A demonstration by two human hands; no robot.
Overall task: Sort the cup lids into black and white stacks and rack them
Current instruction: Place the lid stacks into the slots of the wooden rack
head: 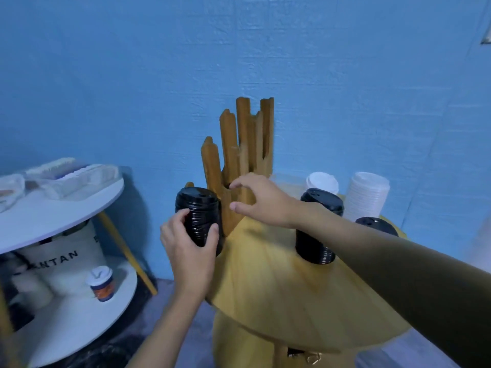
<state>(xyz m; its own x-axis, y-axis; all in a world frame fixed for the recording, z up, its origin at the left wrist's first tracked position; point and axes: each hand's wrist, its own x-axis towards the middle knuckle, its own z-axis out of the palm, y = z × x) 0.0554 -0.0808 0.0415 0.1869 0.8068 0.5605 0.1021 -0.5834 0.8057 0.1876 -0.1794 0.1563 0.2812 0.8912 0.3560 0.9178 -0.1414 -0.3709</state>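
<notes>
**My left hand holds a black lid stack against the wooden rack**

My right forearm [398, 264] is nearest, entering from the lower right and crossing over a round yellow table [279, 301]. At its end, my right hand [261, 200] reaches the foot of the wooden rack [239, 155], a cluster of upright brown slats of uneven height at the table's far left edge. The forefinger and thumb are curved in a C shape with their tips at the wood. The picture is too soft there to tell whether they pinch a slat or only touch it.

My left hand [188, 243] comes up from below the table's left edge. Its fingers and thumb wrap around a tall black lid stack [198, 208], which stands roughly upright, just beside the rack's left side. My hand hides its lower end.

Two more black stacks stand on the table to the right, partly behind my right arm: a second black stack [318, 227] and a third black stack [377, 224]. Behind them, near the blue wall [345, 75], stands a white lid stack [368, 196], with a single white lid [322, 182] showing to its left.

To the far left is a white two-tier side table [53, 221]. A paper cup [102, 286] with a white lid stands on its lower shelf.
</notes>
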